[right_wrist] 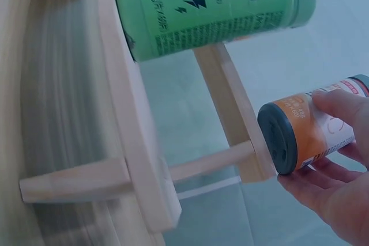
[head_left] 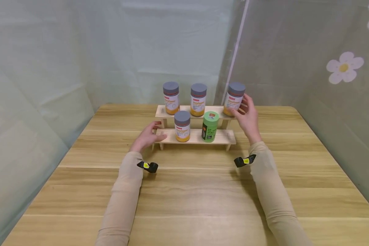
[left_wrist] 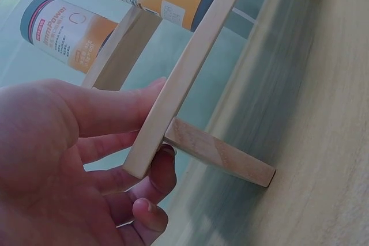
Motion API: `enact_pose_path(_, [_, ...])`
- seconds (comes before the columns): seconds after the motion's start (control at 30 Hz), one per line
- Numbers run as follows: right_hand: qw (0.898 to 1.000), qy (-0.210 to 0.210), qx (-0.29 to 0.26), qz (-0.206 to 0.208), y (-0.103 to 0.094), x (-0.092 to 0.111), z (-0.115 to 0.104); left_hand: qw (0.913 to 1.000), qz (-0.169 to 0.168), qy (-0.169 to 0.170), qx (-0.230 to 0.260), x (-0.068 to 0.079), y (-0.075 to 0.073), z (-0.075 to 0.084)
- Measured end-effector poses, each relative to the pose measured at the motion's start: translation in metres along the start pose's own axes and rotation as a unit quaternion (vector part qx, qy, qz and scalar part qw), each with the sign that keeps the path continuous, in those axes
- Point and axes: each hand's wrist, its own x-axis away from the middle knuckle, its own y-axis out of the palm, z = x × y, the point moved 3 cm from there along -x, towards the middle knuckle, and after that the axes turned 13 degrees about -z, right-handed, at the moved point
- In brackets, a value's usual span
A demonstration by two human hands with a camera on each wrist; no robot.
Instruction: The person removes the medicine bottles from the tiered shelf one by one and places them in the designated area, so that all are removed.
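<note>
My right hand grips a supplement bottle with a grey cap and a white and orange label at the right end of the wooden rack's upper shelf. In the right wrist view, the bottle's dark base shows right at the shelf edge, with thumb and fingers on either side of its body. At the other end, my left hand pinches the lower shelf, thumb above and fingers below. The two-step wooden rack stands on the table.
Two matching grey-capped bottles, one at left and one mid-shelf, stand on the upper step. Below them are another grey-capped bottle and a green bottle. Behind the wooden table hangs a pale curtain.
</note>
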Motion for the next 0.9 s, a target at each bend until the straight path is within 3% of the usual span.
enact_pose_path(0.63, [0.999, -0.005, 0.000, 0.039, -0.033, 0.000, 0.006, 0.9998, -0.002, 0.013, -0.014, 0.000, -0.002, 0.001])
enact_pose_path(0.9, [0.999, 0.000, 0.000, 0.052, -0.047, 0.002, 0.020, 0.9999, -0.004, 0.013, -0.005, -0.003, -0.001, -0.001])
